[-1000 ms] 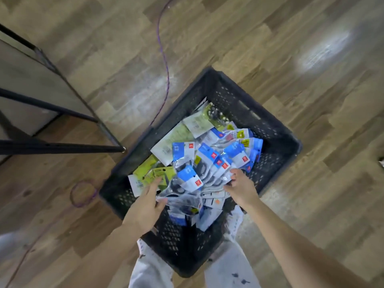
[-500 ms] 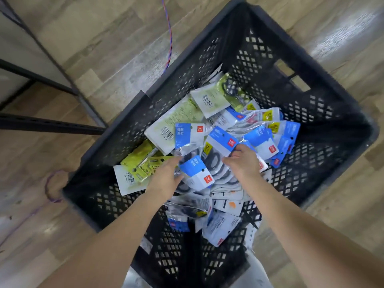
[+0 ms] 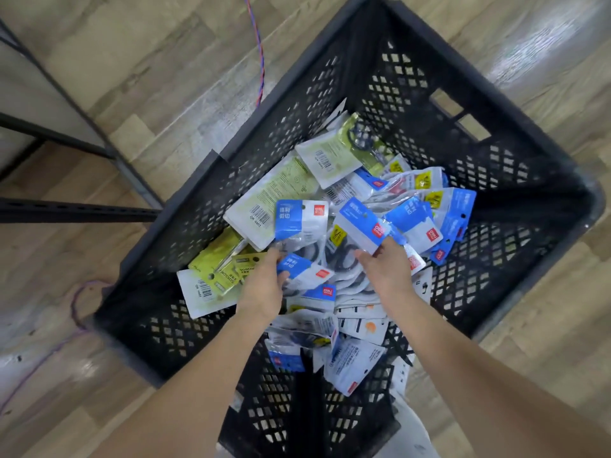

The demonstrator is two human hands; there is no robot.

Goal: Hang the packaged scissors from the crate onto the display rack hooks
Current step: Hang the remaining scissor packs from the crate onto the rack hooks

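Observation:
A black perforated crate (image 3: 426, 94) stands on the wood floor, filled with several packaged scissors in blue-and-white and green packs. Both my hands are inside it. My left hand (image 3: 264, 285) grips a blue-and-white scissors pack (image 3: 302, 269) near the pile's middle, thumb curled over its edge. My right hand (image 3: 385, 269) pinches another blue-and-white scissors pack (image 3: 358, 226) and lifts its header clear of the pile. Green packs (image 3: 274, 193) lie to the left of my hands.
The black metal legs and bars of the display rack (image 3: 76, 211) stand at the left, close to the crate's left wall. A purple cable (image 3: 259, 44) runs across the floor behind the crate and loops at the left.
The view has closed in on the crate. My right hand has raised a blue-and-white pack out of the pile, and my left hand has closed round the pack under it.

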